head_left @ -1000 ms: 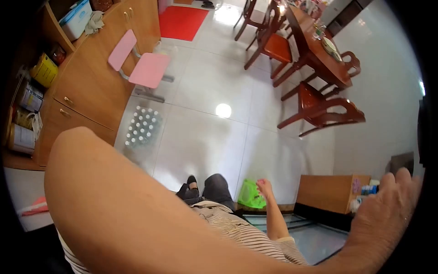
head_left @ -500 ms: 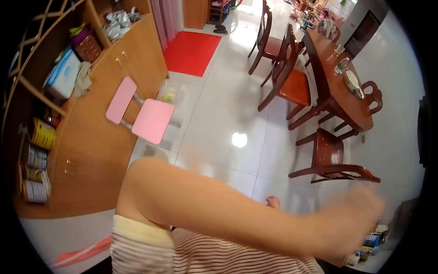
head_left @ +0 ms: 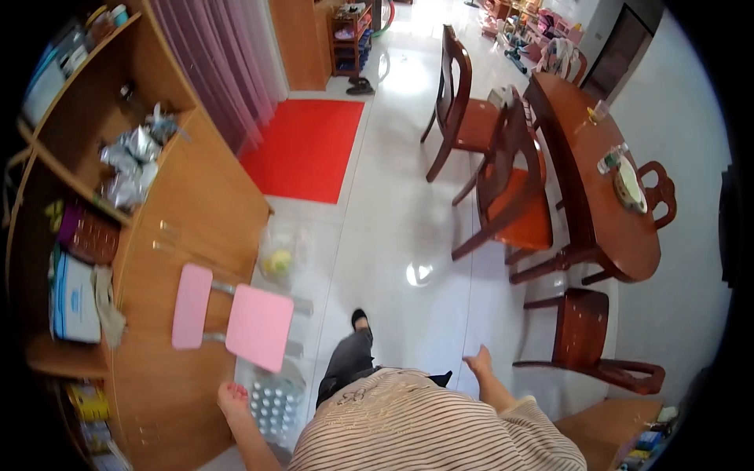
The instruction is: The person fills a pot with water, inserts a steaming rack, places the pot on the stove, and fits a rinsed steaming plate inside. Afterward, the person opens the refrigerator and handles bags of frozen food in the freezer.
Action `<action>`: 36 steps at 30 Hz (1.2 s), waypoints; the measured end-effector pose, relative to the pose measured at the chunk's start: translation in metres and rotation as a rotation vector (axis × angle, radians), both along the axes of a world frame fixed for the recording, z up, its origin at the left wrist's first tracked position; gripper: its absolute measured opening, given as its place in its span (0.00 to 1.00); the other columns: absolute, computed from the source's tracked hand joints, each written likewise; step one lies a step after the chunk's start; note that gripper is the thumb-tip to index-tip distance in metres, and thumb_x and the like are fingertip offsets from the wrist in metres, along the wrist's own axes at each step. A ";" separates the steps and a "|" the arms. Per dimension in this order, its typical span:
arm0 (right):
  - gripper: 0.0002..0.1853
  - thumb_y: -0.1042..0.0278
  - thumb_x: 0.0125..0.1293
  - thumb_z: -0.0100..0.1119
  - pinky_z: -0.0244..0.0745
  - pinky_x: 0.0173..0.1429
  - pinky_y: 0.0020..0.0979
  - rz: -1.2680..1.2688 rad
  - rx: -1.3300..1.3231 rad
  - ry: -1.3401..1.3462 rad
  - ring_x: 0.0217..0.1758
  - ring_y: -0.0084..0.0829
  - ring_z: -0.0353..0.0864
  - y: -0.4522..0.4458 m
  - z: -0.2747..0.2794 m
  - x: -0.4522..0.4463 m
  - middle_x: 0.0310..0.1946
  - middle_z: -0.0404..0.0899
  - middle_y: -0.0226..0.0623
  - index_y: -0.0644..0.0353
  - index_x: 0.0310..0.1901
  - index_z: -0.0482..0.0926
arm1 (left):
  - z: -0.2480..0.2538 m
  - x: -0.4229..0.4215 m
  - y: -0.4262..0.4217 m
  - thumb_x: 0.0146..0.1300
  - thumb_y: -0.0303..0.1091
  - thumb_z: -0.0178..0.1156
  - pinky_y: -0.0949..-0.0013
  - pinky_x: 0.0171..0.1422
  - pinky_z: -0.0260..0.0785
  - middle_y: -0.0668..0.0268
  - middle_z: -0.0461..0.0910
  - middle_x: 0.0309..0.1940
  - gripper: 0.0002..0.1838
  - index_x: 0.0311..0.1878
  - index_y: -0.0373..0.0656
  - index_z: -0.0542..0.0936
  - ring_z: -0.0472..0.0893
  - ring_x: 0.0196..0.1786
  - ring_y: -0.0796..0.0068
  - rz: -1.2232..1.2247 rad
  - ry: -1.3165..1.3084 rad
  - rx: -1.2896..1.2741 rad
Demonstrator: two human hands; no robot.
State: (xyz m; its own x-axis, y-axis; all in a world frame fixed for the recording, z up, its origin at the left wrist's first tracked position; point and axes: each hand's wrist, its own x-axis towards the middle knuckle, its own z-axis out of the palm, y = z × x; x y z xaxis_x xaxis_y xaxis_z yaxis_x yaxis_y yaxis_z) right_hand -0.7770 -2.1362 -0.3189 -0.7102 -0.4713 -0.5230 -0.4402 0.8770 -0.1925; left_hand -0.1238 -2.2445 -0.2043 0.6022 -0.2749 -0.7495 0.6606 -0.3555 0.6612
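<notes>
My left hand (head_left: 231,400) is low at the left, its fingers closed around a small red-and-white item (head_left: 237,390) whose kind I cannot make out. Just to its right, down on the floor, lies a pale tray with rows of round bumps (head_left: 275,407), like an egg tray. A pink chair (head_left: 260,327) with a separate pink backrest stands beyond that hand, beside the wooden cabinet. My right hand (head_left: 479,362) hangs at my right side above the tiles. Its fingers look apart and nothing shows in them.
Along the left runs the wooden cabinet (head_left: 188,235) with filled shelves. A clear bag with yellow-green contents (head_left: 276,261) lies by it, before a red mat (head_left: 310,149). Dark wooden chairs (head_left: 514,208) and a table (head_left: 585,149) holding a bowl (head_left: 627,187) line the right.
My left arm, stretched across to the right and blurred before, has swung down to my left side. The view has shifted, bringing my torso, one foot and the bumpy tray into sight.
</notes>
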 end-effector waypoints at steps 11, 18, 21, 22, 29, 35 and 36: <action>0.51 0.46 0.42 0.70 0.59 0.65 0.41 -0.037 -0.234 0.064 0.63 0.53 0.60 -0.311 0.075 -0.086 0.59 0.62 0.60 0.76 0.60 0.57 | 0.082 -0.322 -0.530 0.57 0.31 0.57 0.65 0.40 0.70 0.63 0.73 0.44 0.20 0.53 0.41 0.69 0.75 0.41 0.68 -0.995 0.071 -0.371; 0.52 0.45 0.41 0.70 0.60 0.65 0.39 -0.245 0.061 -0.128 0.65 0.51 0.60 -0.506 0.035 -0.156 0.60 0.63 0.59 0.76 0.60 0.58 | -0.069 -0.346 -0.737 0.53 0.34 0.60 0.61 0.38 0.71 0.59 0.72 0.49 0.25 0.55 0.40 0.70 0.73 0.49 0.68 -1.068 -0.354 -0.007; 0.45 0.46 0.42 0.70 0.66 0.60 0.40 -0.297 -0.034 -0.262 0.59 0.50 0.69 -0.586 0.008 -0.183 0.53 0.71 0.58 0.74 0.56 0.66 | -0.149 -0.244 -0.721 0.54 0.37 0.60 0.53 0.42 0.70 0.61 0.75 0.43 0.22 0.52 0.39 0.72 0.75 0.43 0.64 -0.839 -0.267 0.033; 0.43 0.47 0.42 0.69 0.67 0.59 0.40 -0.275 -0.061 -0.316 0.57 0.50 0.71 -0.615 0.000 -0.198 0.52 0.72 0.58 0.73 0.55 0.67 | -0.123 -0.243 -0.708 0.56 0.38 0.60 0.57 0.46 0.70 0.61 0.75 0.43 0.21 0.51 0.38 0.73 0.74 0.45 0.64 -0.712 0.030 -0.087; 0.40 0.44 0.46 0.64 0.65 0.61 0.40 -0.059 -0.170 -0.082 0.57 0.50 0.70 -0.878 0.012 -0.249 0.53 0.71 0.55 0.63 0.57 0.67 | -0.110 -0.261 -0.779 0.56 0.36 0.56 0.60 0.30 0.64 0.63 0.71 0.30 0.12 0.41 0.42 0.71 0.70 0.30 0.66 -0.690 -0.011 0.443; 0.38 0.46 0.46 0.65 0.64 0.61 0.41 -0.111 -0.116 -0.210 0.57 0.50 0.71 -1.075 0.023 -0.296 0.54 0.71 0.55 0.62 0.56 0.67 | -0.143 -0.310 -1.033 0.56 0.34 0.53 0.62 0.16 0.59 0.65 0.67 0.19 0.05 0.32 0.45 0.69 0.65 0.17 0.68 -0.822 -0.079 0.465; 0.38 0.47 0.46 0.65 0.63 0.61 0.41 -0.128 -0.123 -0.203 0.57 0.50 0.71 -1.102 0.024 -0.306 0.54 0.71 0.55 0.62 0.56 0.68 | -0.149 -0.323 -1.101 0.56 0.34 0.53 0.62 0.14 0.58 0.65 0.66 0.17 0.05 0.31 0.45 0.69 0.65 0.15 0.68 -0.869 -0.140 0.440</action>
State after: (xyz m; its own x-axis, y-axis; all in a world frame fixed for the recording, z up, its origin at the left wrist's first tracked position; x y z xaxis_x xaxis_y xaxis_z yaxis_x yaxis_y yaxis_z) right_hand -1.0828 -3.2381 -0.2947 -0.6548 -0.4531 -0.6049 -0.2684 0.8876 -0.3744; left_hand -0.4467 -3.3453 -0.3533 0.4139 -0.3774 -0.8284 -0.0214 -0.9138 0.4056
